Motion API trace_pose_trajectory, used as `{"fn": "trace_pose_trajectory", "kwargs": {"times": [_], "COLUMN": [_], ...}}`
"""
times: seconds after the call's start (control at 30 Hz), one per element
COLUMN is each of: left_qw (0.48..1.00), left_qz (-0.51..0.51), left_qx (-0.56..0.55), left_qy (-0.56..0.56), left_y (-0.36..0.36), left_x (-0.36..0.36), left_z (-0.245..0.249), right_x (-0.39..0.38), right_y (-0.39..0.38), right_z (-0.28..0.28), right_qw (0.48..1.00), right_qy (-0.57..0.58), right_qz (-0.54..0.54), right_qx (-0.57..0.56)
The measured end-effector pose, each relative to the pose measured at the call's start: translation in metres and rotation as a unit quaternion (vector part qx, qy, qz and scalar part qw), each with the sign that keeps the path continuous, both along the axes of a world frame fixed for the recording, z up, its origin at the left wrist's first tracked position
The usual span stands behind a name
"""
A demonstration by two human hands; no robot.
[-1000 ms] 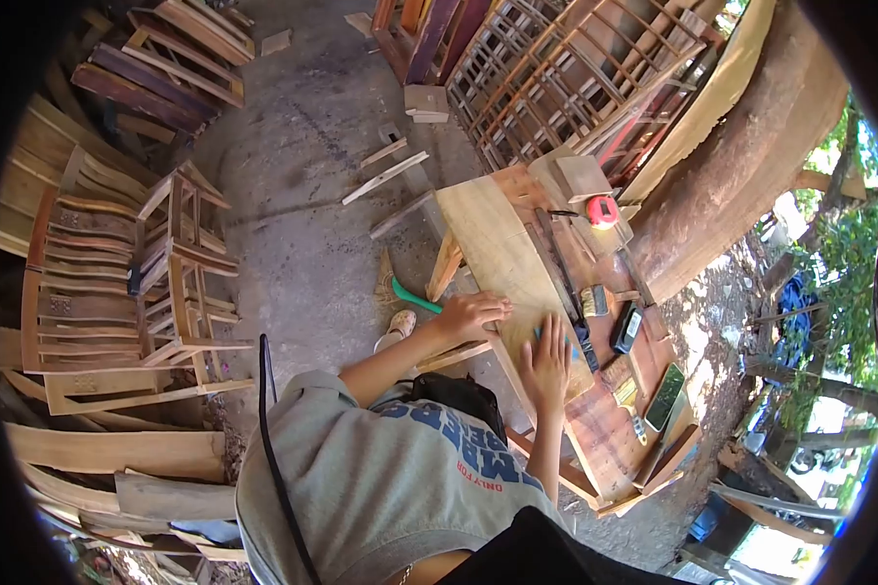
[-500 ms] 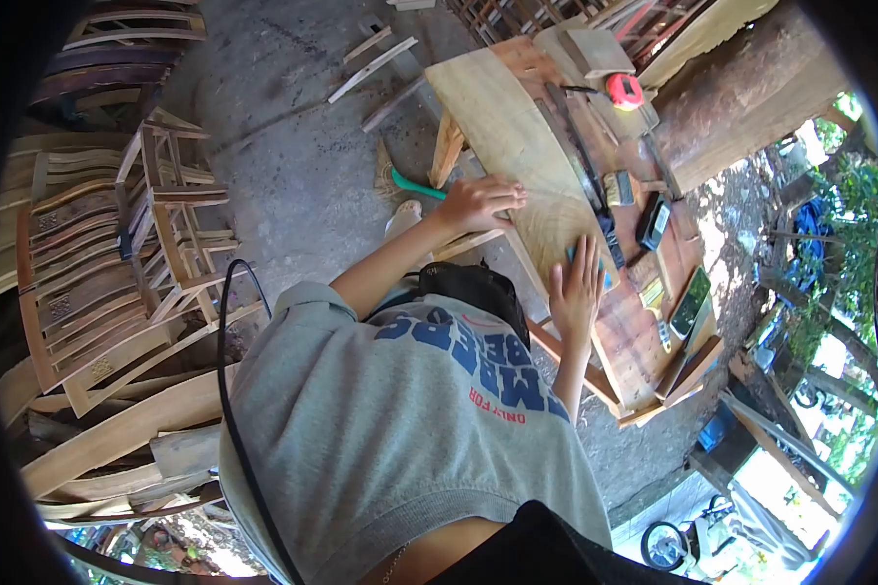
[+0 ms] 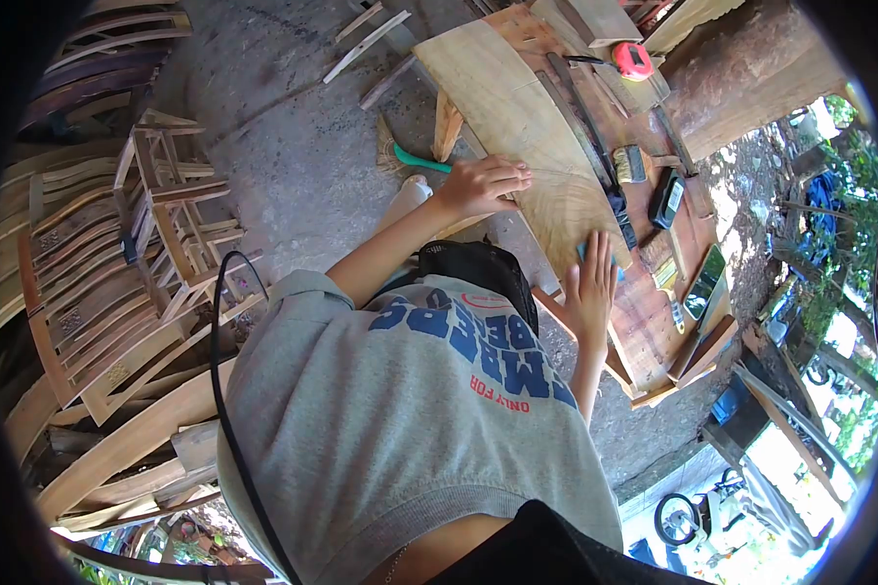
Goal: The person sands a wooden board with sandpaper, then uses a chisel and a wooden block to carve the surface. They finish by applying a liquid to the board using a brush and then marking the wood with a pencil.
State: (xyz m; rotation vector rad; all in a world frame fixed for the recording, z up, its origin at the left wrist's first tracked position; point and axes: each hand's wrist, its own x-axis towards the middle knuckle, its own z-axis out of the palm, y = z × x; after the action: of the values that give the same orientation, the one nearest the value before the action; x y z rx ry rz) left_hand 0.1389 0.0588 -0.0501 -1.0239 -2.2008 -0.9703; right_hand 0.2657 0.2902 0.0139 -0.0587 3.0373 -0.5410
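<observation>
A long wooden board [image 3: 517,117] with a curved edge lies on the workbench. My left hand [image 3: 488,185] is closed over the board's near edge, fingers curled on top. My right hand [image 3: 591,288] lies flat near the board's lower end, fingers stretched out. Beneath its fingers is a thin blue piece [image 3: 582,251], mostly covered; its kind cannot be made out. Beyond the board are a paint brush [image 3: 630,164] and a black oblong device [image 3: 666,198].
On the workbench [image 3: 649,322] also lie a red tape measure [image 3: 633,61] and a dark flat phone-like object [image 3: 704,281]. A green-handled broom [image 3: 419,162] is on the floor. Wooden chair frames [image 3: 171,210] stand to the left, and a thick trunk [image 3: 751,78] lies beyond the bench.
The view has tilted slightly, shifting the bench and its tools in the picture. Both hands stay at about the same places on the board.
</observation>
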Motion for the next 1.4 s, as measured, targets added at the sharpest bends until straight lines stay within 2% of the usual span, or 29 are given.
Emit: {"fn": "trace_pose_trajectory", "kwargs": {"times": [0.07,0.13,0.23,0.3,0.4,0.63,0.73,0.83,0.97,1.07,1.17,1.23,1.4], "left_qw": [1.000,1.000,1.000,0.999,1.000,1.000,1.000,0.999,1.000,1.000,1.000,1.000,1.000], "left_qz": [0.002,0.003,0.010,0.032,0.025,0.011,0.009,0.012,0.006,-0.006,-0.007,-0.011,-0.005], "left_qx": [-0.001,-0.004,-0.026,-0.037,-0.009,-0.016,-0.023,-0.034,-0.017,-0.011,-0.018,-0.014,-0.014], "left_qy": [-0.007,-0.009,0.014,-0.002,0.007,-0.015,-0.010,-0.001,0.010,0.015,0.013,0.011,-0.018], "left_y": [0.001,0.000,-0.002,-0.001,0.000,-0.001,-0.002,-0.003,-0.002,0.000,-0.003,0.000,-0.001], "left_x": [0.000,-0.001,0.001,0.004,0.002,0.001,-0.001,-0.001,-0.004,-0.003,-0.002,-0.001,-0.001], "left_z": [-0.007,-0.006,0.002,0.001,-0.001,0.000,-0.006,-0.007,-0.009,-0.010,-0.010,-0.011,-0.009], "right_x": [0.001,-0.032,-0.110,-0.156,-0.184,-0.072,-0.069,-0.126,-0.240,-0.285,-0.278,-0.241,-0.122], "right_y": [0.003,-0.013,-0.047,-0.065,-0.076,-0.024,-0.017,-0.043,-0.107,-0.138,-0.134,-0.105,-0.034], "right_z": [-0.003,0.003,-0.014,-0.024,-0.027,0.004,0.001,-0.001,-0.028,-0.036,-0.039,-0.038,0.001], "right_qw": [1.000,0.999,0.989,0.979,0.982,0.990,0.991,0.978,0.948,0.950,0.954,0.955,0.973], "right_qy": [-0.012,0.007,0.099,0.152,0.128,0.018,-0.014,0.020,0.109,0.119,0.126,0.110,0.029], "right_qz": [-0.012,0.038,0.100,0.137,0.141,0.139,0.131,0.208,0.299,0.290,0.273,0.273,0.228], "right_qx": [0.005,0.005,0.040,0.021,-0.005,0.019,0.015,-0.009,-0.002,-0.005,0.016,-0.020,-0.004]}}
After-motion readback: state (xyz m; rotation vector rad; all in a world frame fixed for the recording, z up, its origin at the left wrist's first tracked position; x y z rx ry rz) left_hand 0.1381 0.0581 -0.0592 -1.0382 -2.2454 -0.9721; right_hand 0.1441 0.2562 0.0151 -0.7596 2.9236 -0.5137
